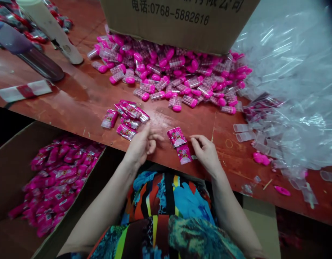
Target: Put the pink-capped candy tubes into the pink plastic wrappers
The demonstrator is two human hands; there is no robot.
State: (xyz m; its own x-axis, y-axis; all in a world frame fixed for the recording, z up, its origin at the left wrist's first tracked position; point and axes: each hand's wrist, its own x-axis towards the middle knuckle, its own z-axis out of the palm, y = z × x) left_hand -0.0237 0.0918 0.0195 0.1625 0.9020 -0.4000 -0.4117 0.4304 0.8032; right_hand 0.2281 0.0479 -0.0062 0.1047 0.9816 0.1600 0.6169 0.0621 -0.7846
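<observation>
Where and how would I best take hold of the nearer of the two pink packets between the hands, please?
Probably pinch the near edge of the nearer packet, coming from the near side: it lies flat, that edge looks free, and its far edge meets the other packet.

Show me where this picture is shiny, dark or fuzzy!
In the head view, white glare streaks the clear plastic; in the head view, deep shadow blackens the space below the red table's left end; in the head view, small print looks too fuzzy to read on the pink packets between the left hand and right hand.
</observation>
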